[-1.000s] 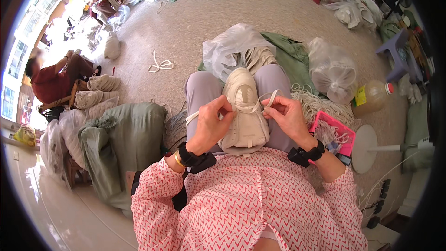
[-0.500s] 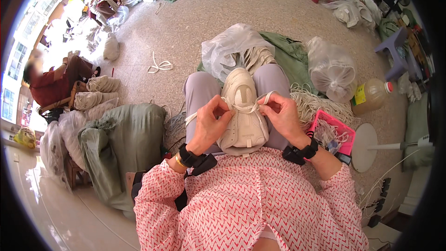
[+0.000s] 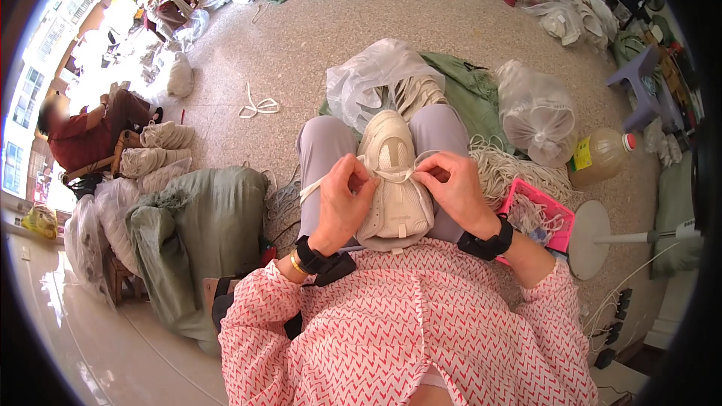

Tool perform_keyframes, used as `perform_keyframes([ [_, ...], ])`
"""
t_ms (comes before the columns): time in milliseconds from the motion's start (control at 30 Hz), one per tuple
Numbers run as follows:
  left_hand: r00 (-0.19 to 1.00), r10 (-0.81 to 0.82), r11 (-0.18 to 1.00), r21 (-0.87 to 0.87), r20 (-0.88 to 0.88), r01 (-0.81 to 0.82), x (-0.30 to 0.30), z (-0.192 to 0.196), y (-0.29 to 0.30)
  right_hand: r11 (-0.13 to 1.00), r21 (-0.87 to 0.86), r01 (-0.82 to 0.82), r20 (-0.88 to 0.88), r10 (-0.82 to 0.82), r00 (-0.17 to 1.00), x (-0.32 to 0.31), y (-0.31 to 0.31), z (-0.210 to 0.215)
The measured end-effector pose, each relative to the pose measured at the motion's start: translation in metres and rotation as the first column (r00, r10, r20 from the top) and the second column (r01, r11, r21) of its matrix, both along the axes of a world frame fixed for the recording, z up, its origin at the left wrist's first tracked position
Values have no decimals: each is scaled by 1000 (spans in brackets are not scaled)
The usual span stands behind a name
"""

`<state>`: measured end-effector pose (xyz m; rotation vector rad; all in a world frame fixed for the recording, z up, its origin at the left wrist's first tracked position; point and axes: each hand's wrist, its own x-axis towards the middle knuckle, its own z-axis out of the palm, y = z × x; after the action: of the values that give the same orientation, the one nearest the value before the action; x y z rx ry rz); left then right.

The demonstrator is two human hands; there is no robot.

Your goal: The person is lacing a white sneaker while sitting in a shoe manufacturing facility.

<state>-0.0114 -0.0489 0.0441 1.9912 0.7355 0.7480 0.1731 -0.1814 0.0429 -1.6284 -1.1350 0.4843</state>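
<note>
A cream-coloured sneaker (image 3: 392,214) rests on my lap between my knees, its toe pointing away from me. A pale flat shoelace (image 3: 394,175) crosses over the tongue near the lowest eyelets. My left hand (image 3: 346,194) pinches the lace at the shoe's left side, and a loose end hangs past its fingers over my left thigh. On the other side, my right hand (image 3: 451,186) pinches the lace between thumb and forefinger, close to the shoe's edge.
Beyond my knees lies a clear plastic bag (image 3: 368,71) of shoes on green cloth. To the right are a heap of laces (image 3: 519,171), a pink basket (image 3: 565,234) and a big jug (image 3: 602,152). Green sacking (image 3: 203,233) stands at left; a co-worker (image 3: 79,131) sits beyond.
My right hand has turned slightly and drawn in closer to the shoe, still pinching the lace. The left hand has barely shifted.
</note>
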Motion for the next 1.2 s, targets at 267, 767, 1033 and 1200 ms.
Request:
perform_keyframes([
  [267, 998, -55, 996, 64, 1, 55, -2, -1, -1, 992, -56, -112, 119, 118, 986, -1, -10, 17],
  [767, 996, -89, 992, 92, -7, 89, -5, 4, -8, 993, -101, -56, 332, 86, 939, -12, -9, 15],
  [1033, 972, -162, 914, 345, -168, 212, -8, 20, -12, 983, -138, -117, 512, 172, 842, -16, -11, 18],
  [1200, 936, -84, 864, 444, -341, 239, -1, 22, -22, 930, -348, -115, 816, 361, 452, -21, 0, 32],
])
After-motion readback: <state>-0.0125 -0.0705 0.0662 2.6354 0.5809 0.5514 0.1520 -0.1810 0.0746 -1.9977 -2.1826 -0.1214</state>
